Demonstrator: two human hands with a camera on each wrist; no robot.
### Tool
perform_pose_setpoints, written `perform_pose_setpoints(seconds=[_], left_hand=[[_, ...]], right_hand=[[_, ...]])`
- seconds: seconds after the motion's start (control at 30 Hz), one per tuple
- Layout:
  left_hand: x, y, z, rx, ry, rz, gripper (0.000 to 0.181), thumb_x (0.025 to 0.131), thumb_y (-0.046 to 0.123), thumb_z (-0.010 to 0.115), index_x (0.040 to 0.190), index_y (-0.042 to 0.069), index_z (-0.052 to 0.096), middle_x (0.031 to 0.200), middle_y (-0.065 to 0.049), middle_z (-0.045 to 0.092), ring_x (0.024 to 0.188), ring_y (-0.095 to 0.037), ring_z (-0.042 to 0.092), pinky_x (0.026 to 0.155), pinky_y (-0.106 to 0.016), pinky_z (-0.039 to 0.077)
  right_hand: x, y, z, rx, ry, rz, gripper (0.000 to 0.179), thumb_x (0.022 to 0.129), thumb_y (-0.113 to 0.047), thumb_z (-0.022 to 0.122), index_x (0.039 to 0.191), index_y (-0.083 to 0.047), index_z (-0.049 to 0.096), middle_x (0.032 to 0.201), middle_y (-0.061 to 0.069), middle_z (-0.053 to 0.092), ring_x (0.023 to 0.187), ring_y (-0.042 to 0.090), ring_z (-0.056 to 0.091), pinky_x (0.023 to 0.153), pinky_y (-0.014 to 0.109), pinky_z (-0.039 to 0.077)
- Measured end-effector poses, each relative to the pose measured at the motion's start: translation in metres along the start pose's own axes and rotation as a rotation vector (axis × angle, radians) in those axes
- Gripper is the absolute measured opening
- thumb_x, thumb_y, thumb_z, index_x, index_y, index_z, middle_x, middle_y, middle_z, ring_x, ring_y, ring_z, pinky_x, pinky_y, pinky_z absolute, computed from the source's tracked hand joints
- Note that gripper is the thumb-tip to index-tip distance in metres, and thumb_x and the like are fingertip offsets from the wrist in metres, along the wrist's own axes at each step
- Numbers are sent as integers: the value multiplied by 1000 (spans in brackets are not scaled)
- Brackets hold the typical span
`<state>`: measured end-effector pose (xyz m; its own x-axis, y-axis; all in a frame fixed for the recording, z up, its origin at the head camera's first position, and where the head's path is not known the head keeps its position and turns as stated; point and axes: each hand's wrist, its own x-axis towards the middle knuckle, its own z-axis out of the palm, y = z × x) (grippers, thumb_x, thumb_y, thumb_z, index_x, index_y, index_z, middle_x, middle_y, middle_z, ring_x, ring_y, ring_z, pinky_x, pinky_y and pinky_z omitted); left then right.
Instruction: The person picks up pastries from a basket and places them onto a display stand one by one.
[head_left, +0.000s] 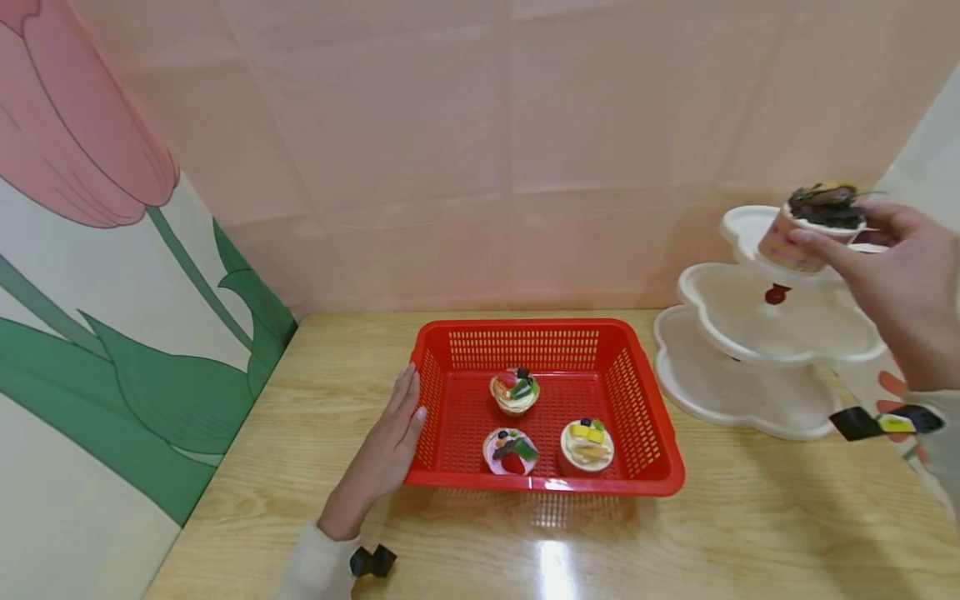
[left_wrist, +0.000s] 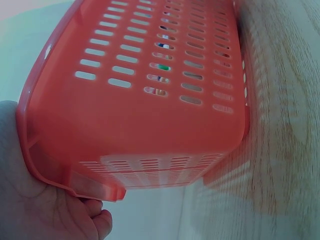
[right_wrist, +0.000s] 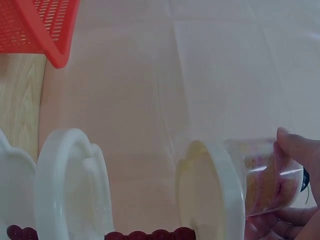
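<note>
My right hand [head_left: 903,271] holds a cake cup [head_left: 795,242] with a dark topping, thumb on one side and fingers on the other. In the right wrist view the clear-walled cup [right_wrist: 267,175] is at the white top tier [right_wrist: 215,190] of a three-tier stand; whether its base touches cannot be told. My left hand [head_left: 390,442] rests along the left rim of a red basket [head_left: 543,482], its fingers straight. Inside the basket stand three cupcakes: one with strawberry slices [head_left: 514,392], one with pink cream [head_left: 511,452] and one with yellow cubes [head_left: 587,445].
Below the top tier, the stand's middle tier [head_left: 787,333] and bottom tier [head_left: 735,396] spread wider, right of the basket. The wooden table [head_left: 465,550] ends at a pink cloth backdrop [head_left: 480,208]. A tulip-patterned panel [head_left: 150,358] stands at the left.
</note>
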<state>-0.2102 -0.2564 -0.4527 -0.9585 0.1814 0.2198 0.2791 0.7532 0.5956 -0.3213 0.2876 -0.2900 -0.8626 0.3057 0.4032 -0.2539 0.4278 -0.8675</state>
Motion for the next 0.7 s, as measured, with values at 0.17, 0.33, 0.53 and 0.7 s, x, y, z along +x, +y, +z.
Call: perform_pose_setpoints(seconds=[0.17, 0.33, 0.53, 0.7], left_hand=[[-2, 3, -1, -6, 1, -4, 62, 101, 47, 23, 151, 12, 14, 158, 3, 3, 144, -19, 3, 109, -50, 20], [-1, 3, -1, -4, 2, -6, 62, 101, 48, 22, 151, 12, 14, 158, 4, 3, 144, -17, 2, 109, -51, 20], [0, 2, 0, -9, 6, -1, 62, 101, 48, 23, 151, 12, 14, 158, 4, 3, 144, -16, 3, 109, -51, 21], [-1, 1, 1, -14, 9, -1, 62, 101, 47, 23, 152, 12, 14, 159, 3, 4, 144, -17, 3, 109, -51, 21]], right_hand=[[4, 3, 3, -14, 19, -21, 49, 72, -13, 82, 118, -17, 65, 88, -20, 60, 72, -9, 56, 53, 5, 42], [9, 4, 2, -24, 8, 3, 44, 72, -15, 83, 112, -19, 66, 86, -21, 60, 69, -9, 57, 51, 6, 42], [13, 6, 3, -47, 0, 45, 38, 71, -19, 83, 103, -24, 64, 81, -23, 59, 66, -10, 56, 49, 7, 42], [16, 8, 4, -67, -8, 68, 37, 71, -23, 84, 102, -25, 62, 75, -26, 59, 62, -11, 55, 47, 9, 41]])
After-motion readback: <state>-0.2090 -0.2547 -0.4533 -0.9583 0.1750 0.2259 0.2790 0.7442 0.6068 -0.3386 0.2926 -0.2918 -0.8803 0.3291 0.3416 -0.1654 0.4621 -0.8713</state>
